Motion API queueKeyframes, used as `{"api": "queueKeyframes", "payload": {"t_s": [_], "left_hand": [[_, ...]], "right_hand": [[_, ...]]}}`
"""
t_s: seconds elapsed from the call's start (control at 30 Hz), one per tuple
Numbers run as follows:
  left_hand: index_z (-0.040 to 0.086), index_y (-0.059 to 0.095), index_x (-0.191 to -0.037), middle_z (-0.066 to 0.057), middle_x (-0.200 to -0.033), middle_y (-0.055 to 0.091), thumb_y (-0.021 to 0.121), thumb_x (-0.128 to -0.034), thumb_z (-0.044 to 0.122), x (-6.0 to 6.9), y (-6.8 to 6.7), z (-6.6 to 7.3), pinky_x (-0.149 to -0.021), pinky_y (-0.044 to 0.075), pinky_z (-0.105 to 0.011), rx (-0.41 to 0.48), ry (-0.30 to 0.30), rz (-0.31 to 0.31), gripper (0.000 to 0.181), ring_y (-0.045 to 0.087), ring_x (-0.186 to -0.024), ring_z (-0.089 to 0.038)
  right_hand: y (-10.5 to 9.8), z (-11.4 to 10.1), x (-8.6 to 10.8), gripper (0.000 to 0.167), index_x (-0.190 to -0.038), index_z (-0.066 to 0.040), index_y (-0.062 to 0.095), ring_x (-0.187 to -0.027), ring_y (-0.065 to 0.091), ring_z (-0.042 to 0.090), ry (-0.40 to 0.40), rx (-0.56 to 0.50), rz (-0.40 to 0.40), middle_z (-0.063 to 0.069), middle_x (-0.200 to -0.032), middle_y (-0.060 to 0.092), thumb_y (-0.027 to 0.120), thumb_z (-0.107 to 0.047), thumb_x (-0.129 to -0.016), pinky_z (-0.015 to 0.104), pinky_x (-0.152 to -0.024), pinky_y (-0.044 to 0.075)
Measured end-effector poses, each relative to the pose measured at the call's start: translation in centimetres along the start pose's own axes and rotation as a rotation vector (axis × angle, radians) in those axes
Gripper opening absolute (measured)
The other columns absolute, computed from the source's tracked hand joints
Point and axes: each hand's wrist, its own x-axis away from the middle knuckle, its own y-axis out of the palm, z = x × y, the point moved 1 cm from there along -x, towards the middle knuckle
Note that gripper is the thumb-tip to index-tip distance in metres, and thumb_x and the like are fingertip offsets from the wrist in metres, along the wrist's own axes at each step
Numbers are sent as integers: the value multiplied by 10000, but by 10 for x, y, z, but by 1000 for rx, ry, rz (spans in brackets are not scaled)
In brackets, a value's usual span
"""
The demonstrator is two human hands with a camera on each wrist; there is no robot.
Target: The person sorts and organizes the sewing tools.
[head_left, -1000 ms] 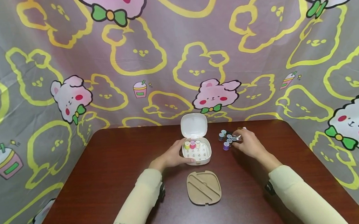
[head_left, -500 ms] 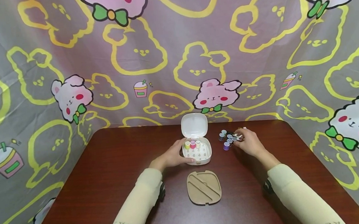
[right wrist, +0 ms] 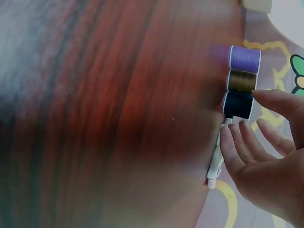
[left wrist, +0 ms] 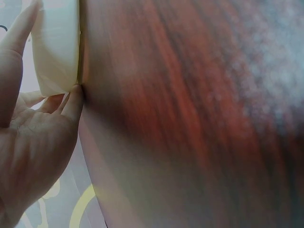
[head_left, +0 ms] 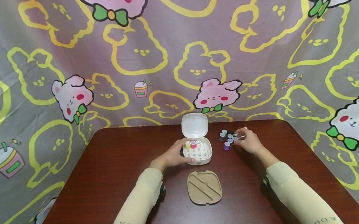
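My left hand (head_left: 173,154) holds a white sewing box (head_left: 206,159) by its left side, thumb at the front and fingers behind. Its lid (head_left: 194,125) stands raised. Inside, yellow (head_left: 187,145), pink (head_left: 193,144) and whitish (head_left: 199,144) thread spools sit at the back, behind rows of pegs. To the box's right, my right hand (head_left: 248,142) is at a cluster of thread spools. In the right wrist view, purple (right wrist: 245,59), brown (right wrist: 242,80) and dark navy (right wrist: 238,104) spools line up. My thumb tip is beside the navy spool; the other fingers are loosely bent, apart from it.
A tan insert tray (head_left: 204,188) with diagonal ridges lies in front of the box. A slim white pen-like tool (right wrist: 215,164) lies by the right hand's fingers. Patterned fabric (head_left: 162,57) hangs behind and beside the brown table (head_left: 109,187).
The right hand has shifted slightly among the spools, and its forearm has moved a little to the left. The left hand and the box stay in place.
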Motion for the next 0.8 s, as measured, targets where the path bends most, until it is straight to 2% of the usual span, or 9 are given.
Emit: {"api": "queueKeyframes", "payload": {"t_s": [0.13, 0.33, 0.6, 0.8], "left_hand": [[108, 313, -1595, -138, -1570, 354, 873, -817, 394, 0, 1, 0, -1207, 279, -451, -1, 3, -1, 1001, 359, -1444, -276], [96, 316, -1591, -148, -1562, 363, 872, -821, 382, 1, 1, 1, -1204, 286, -456, 2, 10, -1, 993, 370, -1436, -283], [106, 325, -1589, -150, -1559, 367, 879, -813, 382, 1, 1, 1, -1200, 288, -468, 1, 15, 6, 993, 370, -1436, -289], [108, 332, -1585, -159, -1558, 369, 876, -817, 380, 1, 0, 1, -1201, 287, -466, -8, 21, 2, 980, 371, -1434, -296]], "right_hand": [[3, 2, 0, 426, -1237, 116, 601, -1065, 663, 448, 43, -57, -14, 318, -1163, 642, 750, -10, -858, 408, -850, 551], [6, 4, -1, 431, -1249, 135, 579, -1055, 644, 419, 86, -134, -33, 344, -1201, 592, 730, 17, -864, 238, -718, 532], [8, 8, -2, 425, -1253, 147, 571, -924, 621, 265, 114, -163, -54, 330, -1162, 609, 720, 23, -875, 248, -670, 541], [9, 10, -3, 415, -1234, 145, 597, -961, 608, 299, 109, -127, -52, 291, -1123, 639, 731, 14, -864, 227, -686, 504]]}}
